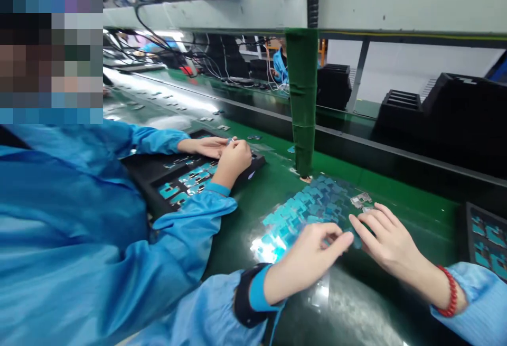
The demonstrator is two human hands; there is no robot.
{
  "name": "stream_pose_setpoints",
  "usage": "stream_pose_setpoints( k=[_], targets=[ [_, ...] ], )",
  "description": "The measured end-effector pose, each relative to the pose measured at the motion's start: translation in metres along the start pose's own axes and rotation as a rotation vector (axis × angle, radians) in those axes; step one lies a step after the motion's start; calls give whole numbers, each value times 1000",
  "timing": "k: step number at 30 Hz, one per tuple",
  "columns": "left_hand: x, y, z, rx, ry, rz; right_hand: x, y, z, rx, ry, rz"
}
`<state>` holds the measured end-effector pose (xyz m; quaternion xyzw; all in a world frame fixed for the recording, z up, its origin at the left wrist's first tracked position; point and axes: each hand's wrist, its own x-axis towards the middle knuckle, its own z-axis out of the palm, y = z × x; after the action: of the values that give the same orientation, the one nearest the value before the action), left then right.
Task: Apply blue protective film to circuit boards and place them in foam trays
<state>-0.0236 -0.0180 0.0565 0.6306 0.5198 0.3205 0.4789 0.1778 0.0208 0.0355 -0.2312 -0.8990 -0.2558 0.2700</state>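
Over the green bench, my left hand (pixel 309 256) is closed, with thumb and index fingertip pressed together; anything pinched there is too small to make out. Facing it, my right hand (pixel 390 240) curls its fingers down, its thumb mostly hidden. A small bluish piece (pixel 357 240) shows blurred at the right fingertips, close to the left thumb. Just beyond the right fingers lies a clear and silvery cut-out part (pixel 361 199). Beside my left hand, overlapping rows of teal film-covered pieces (pixel 301 203) spread across the bench.
At left, a co-worker's hands (pixel 233 156) hold a small part above a black tray (pixel 152 177) of teal-coated parts. Another black tray (pixel 469 224) sits at the right edge. A green-wrapped post (pixel 303 103) rises behind the pieces. A conveyor (pixel 158 92) carries parts beyond.
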Motion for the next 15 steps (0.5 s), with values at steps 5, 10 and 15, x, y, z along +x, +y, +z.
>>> stream_pose_setpoints(
  k=[5, 10, 15],
  targets=[
    [17, 5, 15, -133, -121, -7, -11, 1, -8, -52, 40, 6],
    [22, 8, 20, -129, -257, -20, -38, 11, -21, 227, -108, 322],
    [27, 14, 25, -42, -374, 31, -58, 15, -57, 1109, -338, 1050]
  ],
)
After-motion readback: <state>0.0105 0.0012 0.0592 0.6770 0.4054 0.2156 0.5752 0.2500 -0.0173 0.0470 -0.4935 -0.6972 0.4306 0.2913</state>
